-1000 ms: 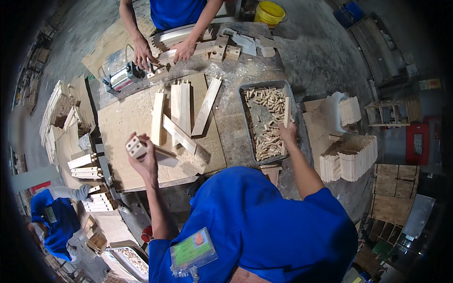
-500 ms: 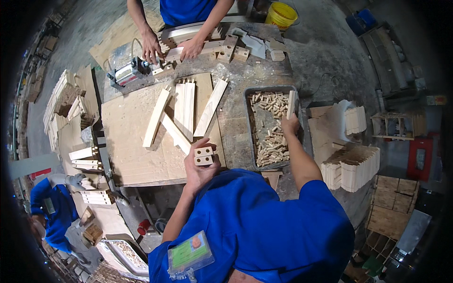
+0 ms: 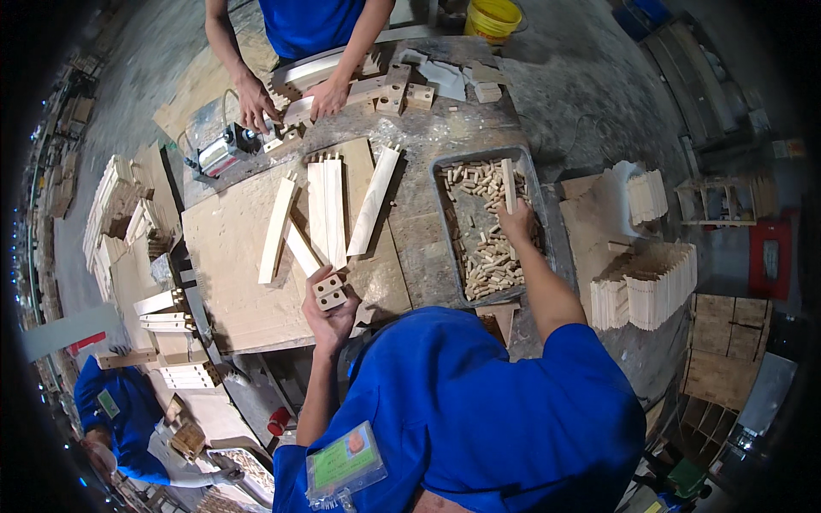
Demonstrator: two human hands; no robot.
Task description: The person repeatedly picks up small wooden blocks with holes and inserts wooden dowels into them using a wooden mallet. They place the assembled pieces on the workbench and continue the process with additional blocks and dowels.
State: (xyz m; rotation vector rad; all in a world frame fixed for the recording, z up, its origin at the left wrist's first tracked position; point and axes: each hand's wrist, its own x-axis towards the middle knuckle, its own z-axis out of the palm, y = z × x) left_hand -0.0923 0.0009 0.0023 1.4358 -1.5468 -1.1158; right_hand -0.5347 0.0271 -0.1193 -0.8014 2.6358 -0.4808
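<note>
My left hand (image 3: pixel 329 315) holds up a small wooden block (image 3: pixel 328 291) with round holes in its face, just over the near edge of the plywood board (image 3: pixel 231 256). My right hand (image 3: pixel 516 221) reaches into the grey metal tray (image 3: pixel 451 239) of short wooden dowels (image 3: pixel 489 261) and touches them, beside a wooden stick (image 3: pixel 508 185) that lies in the tray. Several long wooden slats (image 3: pixel 327 209) lie on the board ahead of my left hand.
Across the bench another person's hands (image 3: pixel 291 98) rest on slotted wooden pieces next to a power tool (image 3: pixel 221 152). Stacks of wooden parts (image 3: pixel 646 282) stand at the right and at the left (image 3: pixel 115 214). A yellow bucket (image 3: pixel 493 17) stands beyond the bench. Another person in blue (image 3: pixel 128 419) is at the lower left.
My left hand has carried the holed block from the left side of the board toward my body. My right hand stays in the dowel tray.
</note>
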